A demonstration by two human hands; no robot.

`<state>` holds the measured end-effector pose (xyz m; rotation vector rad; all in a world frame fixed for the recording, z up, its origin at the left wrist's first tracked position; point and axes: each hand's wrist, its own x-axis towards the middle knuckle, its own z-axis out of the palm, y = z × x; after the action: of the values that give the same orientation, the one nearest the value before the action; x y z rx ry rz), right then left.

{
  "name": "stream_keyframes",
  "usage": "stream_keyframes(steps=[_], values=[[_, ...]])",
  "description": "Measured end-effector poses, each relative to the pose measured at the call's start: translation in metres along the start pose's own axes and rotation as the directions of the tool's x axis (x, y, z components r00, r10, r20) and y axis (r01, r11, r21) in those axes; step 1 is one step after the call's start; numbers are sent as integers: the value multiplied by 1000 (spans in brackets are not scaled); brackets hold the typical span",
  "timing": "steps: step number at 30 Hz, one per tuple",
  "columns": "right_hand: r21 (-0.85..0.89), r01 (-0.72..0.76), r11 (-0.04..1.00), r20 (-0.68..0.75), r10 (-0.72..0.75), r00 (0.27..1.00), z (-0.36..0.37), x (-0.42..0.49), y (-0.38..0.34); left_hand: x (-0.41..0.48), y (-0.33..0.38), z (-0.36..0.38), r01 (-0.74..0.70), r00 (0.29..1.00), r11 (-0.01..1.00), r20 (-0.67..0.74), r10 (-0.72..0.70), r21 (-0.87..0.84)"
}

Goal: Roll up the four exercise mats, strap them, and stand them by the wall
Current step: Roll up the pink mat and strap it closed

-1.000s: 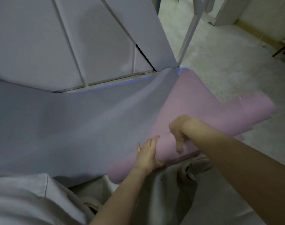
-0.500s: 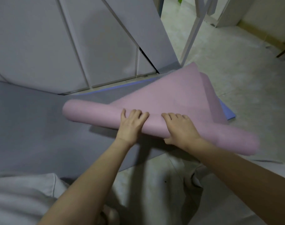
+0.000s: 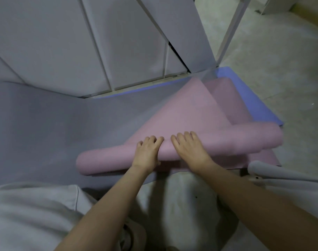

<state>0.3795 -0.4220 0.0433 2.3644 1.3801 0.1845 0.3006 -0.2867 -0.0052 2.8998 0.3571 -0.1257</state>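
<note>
Padded grey wall panels [image 3: 64, 42] fill the upper left of my head view, and bare pale floor [image 3: 281, 60] fills the upper right. A thin white post [image 3: 228, 29] stands between them.

A large grey mat [image 3: 46, 124] lies flat at the foot of the panels. A blue mat [image 3: 245, 91] shows as a strip and one corner beyond it. The pink mat [image 3: 181, 115] lies on top of both, partly rolled. Its rolled part is a long tube just ahead of my knees. The unrolled part stretches away from me towards the wall and to the right.

The tube's long axis runs left to right across my view, with the right end a little farther from me and blurred. The flat sheet leaves it at a slant, so I judge the roll to be skewed.

Both grips sit side by side on the middle of the tube, leaving the two ends free. The left grip [image 3: 148, 151] has its fingers bent over the crest, with the thumb on the near side, clasping the pink mat. The right grip [image 3: 188, 149] lies spread on top with fairly straight fingers, pressing but not clasping.

The remaining mat lies directly beyond both grips, so the next push goes forward, away from my body. I expect the right end to need more travel to square the roll.
</note>
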Motion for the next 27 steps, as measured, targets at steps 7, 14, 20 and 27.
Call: stream_keyframes(steps=[7,14,20,27], values=[[210,37,977,362,-113,925,-6,-2,17,-3,1,17,-67,981,987,169,92,-147],[316,-65,946,525,-118,843,-9,10,21,-32,10,39,-67,998,997,2,68,-34],[410,-250,877,740,-159,654,-26,16,36,-40,19,51,-158,977,987,-152,152,-28],[348,-233,908,686,-77,724,-14,-1,31,-13,14,35,-181,980,977,65,189,-114]])
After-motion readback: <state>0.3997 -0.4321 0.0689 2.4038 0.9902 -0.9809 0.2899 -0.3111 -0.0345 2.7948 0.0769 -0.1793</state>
